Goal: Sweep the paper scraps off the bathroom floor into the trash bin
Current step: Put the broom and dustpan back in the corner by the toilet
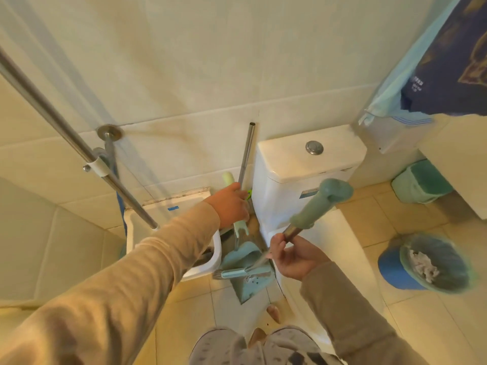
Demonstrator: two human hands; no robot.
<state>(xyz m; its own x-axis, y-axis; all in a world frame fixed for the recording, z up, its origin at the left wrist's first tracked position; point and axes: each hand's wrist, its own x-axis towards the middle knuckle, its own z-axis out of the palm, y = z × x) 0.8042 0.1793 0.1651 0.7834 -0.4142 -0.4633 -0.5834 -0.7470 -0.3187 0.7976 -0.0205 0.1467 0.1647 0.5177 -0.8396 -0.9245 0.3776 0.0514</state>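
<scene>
My left hand (232,204) reaches into the gap beside the toilet and is closed around the pale green dustpan handle (228,179). The teal dustpan (243,272) stands on the floor below it. My right hand (292,256) grips the metal shaft of the broom, whose green handle end (325,200) sticks up toward the camera. The broom head (245,272) rests across the dustpan. A blue trash bin (395,270) with a green liner and crumpled paper inside stands at the right. No paper scraps show on the visible floor.
The white toilet (305,167) fills the middle, with a metal pole (246,154) leaning at its left. A white mop basin (213,254) sits at left under a steel rail (66,125). A small green bin (419,183) and hanging clothes (448,61) are at right.
</scene>
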